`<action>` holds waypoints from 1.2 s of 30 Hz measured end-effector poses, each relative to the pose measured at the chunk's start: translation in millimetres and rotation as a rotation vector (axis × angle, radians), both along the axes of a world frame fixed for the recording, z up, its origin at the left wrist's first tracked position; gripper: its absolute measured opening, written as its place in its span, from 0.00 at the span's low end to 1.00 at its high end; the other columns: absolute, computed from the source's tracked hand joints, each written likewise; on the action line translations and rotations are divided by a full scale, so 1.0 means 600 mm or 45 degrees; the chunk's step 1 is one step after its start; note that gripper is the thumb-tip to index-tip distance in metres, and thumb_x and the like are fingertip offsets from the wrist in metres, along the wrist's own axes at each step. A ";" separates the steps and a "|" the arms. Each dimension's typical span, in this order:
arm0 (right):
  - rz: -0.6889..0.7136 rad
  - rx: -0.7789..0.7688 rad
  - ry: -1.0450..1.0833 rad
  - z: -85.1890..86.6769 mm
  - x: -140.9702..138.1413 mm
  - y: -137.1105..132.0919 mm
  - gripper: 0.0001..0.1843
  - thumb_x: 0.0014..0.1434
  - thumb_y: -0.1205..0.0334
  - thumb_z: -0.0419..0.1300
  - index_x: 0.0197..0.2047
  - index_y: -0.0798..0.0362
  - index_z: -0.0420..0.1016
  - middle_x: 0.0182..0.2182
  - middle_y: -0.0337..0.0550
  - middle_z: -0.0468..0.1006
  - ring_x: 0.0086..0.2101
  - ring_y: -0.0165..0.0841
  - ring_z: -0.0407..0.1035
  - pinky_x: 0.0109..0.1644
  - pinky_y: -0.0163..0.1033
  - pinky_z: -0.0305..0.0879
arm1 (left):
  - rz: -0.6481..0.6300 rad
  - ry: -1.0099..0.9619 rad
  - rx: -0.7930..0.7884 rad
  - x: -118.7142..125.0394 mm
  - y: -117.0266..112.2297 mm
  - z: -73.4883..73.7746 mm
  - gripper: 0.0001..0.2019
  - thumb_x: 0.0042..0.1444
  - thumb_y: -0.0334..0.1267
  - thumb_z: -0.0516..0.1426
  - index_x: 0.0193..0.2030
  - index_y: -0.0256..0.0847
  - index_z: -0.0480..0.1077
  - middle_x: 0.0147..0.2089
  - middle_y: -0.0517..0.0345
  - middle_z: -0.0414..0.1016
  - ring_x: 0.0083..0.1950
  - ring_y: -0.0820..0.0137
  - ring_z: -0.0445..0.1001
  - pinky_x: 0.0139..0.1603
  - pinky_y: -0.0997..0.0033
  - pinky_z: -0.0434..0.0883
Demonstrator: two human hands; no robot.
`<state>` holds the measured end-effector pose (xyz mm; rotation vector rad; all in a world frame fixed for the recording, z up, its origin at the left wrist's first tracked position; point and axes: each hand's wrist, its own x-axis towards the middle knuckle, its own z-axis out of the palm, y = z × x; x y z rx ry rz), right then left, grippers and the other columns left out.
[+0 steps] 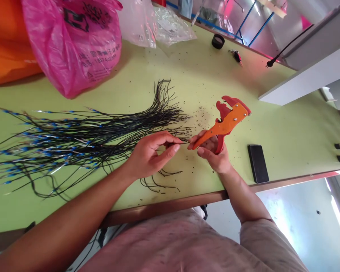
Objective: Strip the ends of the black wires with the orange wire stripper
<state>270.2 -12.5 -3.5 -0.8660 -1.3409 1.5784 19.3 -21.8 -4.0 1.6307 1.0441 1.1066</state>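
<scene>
Orange tool [226,123] looks smooth, metal fasteners [235,119] shiny; wires [124,122] look plastic-sheathed. Upper-left pink bag [55,41] is glossy crinkled plastic, tabletop [289,132] smooth.

The left forearm [82,206] is slanting up from the lower left, and the left hand [155,153] is pinching with thumb and forefinger. The right forearm [245,196] is angling in from the lower right, while the right hand [212,153] is gripping with curled fingers [199,135], near the left hand.
</scene>
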 end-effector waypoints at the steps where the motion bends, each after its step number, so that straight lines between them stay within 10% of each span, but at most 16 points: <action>1: 0.017 0.030 -0.007 0.002 -0.005 -0.005 0.21 0.65 0.51 0.75 0.54 0.48 0.74 0.50 0.52 0.83 0.46 0.43 0.82 0.50 0.49 0.79 | -0.041 0.024 0.001 0.001 -0.002 -0.001 0.11 0.67 0.45 0.64 0.48 0.42 0.84 0.43 0.51 0.87 0.41 0.65 0.82 0.43 0.67 0.77; 7: 0.263 0.028 -0.104 0.011 -0.002 -0.012 0.19 0.70 0.48 0.71 0.54 0.52 0.76 0.47 0.53 0.83 0.48 0.43 0.81 0.56 0.50 0.79 | -0.103 0.083 -0.092 0.004 -0.003 -0.009 0.15 0.71 0.47 0.59 0.53 0.44 0.84 0.49 0.49 0.89 0.47 0.61 0.86 0.51 0.64 0.81; 18: 0.705 0.019 -0.239 0.017 0.002 -0.014 0.15 0.71 0.58 0.69 0.56 0.56 0.77 0.46 0.53 0.85 0.44 0.37 0.79 0.44 0.40 0.75 | 0.327 -0.195 -0.211 -0.006 0.019 -0.013 0.30 0.64 0.54 0.67 0.67 0.42 0.71 0.52 0.46 0.88 0.47 0.61 0.87 0.50 0.60 0.83; 25: 0.576 -0.188 0.025 0.006 0.027 0.002 0.19 0.68 0.56 0.73 0.56 0.56 0.77 0.43 0.50 0.83 0.41 0.38 0.81 0.49 0.45 0.78 | 0.228 -0.293 -0.412 -0.009 0.022 -0.005 0.20 0.58 0.54 0.72 0.44 0.40 0.79 0.43 0.47 0.89 0.45 0.61 0.87 0.53 0.59 0.84; 36: 0.688 -0.226 -0.021 0.004 0.041 0.009 0.17 0.69 0.60 0.72 0.56 0.59 0.78 0.41 0.50 0.83 0.39 0.36 0.80 0.46 0.42 0.78 | 0.378 -0.318 -0.281 -0.014 0.027 -0.023 0.07 0.62 0.43 0.66 0.40 0.43 0.78 0.33 0.55 0.83 0.36 0.66 0.82 0.44 0.67 0.81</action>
